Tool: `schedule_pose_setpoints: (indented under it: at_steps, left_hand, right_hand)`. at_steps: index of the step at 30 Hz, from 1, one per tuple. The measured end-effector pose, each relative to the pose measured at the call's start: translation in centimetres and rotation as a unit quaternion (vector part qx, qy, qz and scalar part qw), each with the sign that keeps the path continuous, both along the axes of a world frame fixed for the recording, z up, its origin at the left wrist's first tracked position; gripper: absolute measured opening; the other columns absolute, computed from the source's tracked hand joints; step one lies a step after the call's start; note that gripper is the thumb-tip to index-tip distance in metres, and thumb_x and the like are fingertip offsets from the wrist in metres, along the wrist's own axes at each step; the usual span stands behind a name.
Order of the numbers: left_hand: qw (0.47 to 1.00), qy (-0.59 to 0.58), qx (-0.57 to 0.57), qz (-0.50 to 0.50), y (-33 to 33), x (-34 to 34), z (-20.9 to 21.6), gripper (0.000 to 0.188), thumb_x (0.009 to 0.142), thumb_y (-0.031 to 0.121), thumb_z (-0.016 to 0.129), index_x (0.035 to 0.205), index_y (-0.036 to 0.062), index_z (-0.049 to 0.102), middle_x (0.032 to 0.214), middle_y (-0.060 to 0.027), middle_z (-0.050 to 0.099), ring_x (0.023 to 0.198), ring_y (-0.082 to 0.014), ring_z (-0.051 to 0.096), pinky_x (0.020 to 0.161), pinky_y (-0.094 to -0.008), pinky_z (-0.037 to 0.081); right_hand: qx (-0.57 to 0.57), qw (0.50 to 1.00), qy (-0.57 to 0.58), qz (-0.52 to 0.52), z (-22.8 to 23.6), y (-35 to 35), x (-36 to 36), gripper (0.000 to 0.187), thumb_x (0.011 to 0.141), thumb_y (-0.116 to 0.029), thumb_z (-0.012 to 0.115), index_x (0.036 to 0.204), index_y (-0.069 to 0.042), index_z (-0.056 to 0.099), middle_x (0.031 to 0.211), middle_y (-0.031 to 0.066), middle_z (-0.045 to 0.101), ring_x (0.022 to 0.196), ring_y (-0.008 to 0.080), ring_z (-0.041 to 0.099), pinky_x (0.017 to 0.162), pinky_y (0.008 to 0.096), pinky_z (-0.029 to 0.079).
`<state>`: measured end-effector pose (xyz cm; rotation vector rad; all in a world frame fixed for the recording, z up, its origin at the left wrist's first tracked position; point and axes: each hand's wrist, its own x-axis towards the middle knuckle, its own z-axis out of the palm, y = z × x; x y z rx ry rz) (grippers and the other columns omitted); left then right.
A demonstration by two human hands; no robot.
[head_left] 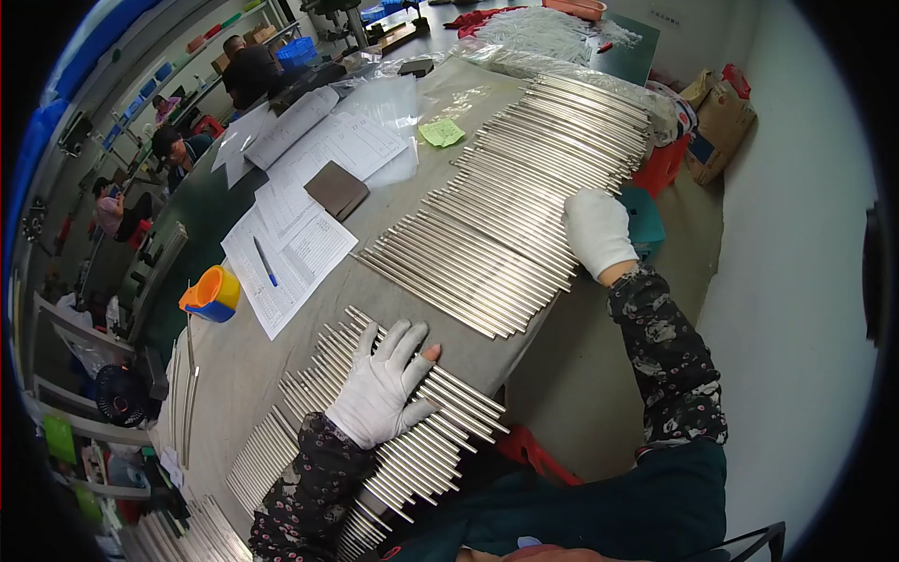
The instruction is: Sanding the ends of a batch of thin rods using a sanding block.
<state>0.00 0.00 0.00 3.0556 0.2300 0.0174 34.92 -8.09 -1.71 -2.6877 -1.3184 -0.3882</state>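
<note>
My left hand, in a white glove with bare tips on the thumb and a finger, lies flat with fingers spread on a nearer batch of thin metal rods. Nothing is gripped in it. My right hand, also white-gloved, is curled closed at the right ends of a larger row of metal rods. Its fingertips are hidden, so what they hold cannot be made out. The rods in this row lie side by side, their ends unevenly staggered.
Printed sheets with a blue pen and a brown block lie left of the rods. Nearby are a yellow-and-blue tape roll and green note. A teal bin stands beyond the right edge. Other people sit far left.
</note>
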Motion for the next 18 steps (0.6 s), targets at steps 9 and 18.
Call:
schedule_pose_setpoints:
  at_steps: [9,18]
  left_hand:
    - [1.0,-0.009,0.013,-0.007,0.0,0.3,0.2,0.067,0.082,0.051,0.056,0.133,0.008,0.043,0.139,-0.0196,0.04,0.132,-0.0355,0.034,0.108,-0.0598,0.021]
    - [1.0,-0.004,-0.011,-0.002,0.2,-0.1,0.2,0.07,0.083,0.051,0.054,0.137,0.0085,0.039,0.142,-0.0208,0.036,0.132,-0.0394,0.034,0.108,-0.0608,0.019]
  right_hand:
    - [-0.001,0.989,0.15,-0.01,1.9,0.1,0.5,0.032,0.082,-0.03,0.064,0.082,0.001,0.069,0.084,0.0211,0.067,0.085,0.0382,0.065,0.078,0.0442,0.053]
    - [0.04,0.978,0.207,0.004,2.9,0.3,-0.7,0.036,0.088,-0.031,0.054,0.091,0.002,0.067,0.091,0.0237,0.066,0.09,0.04,0.063,0.081,0.046,0.05]
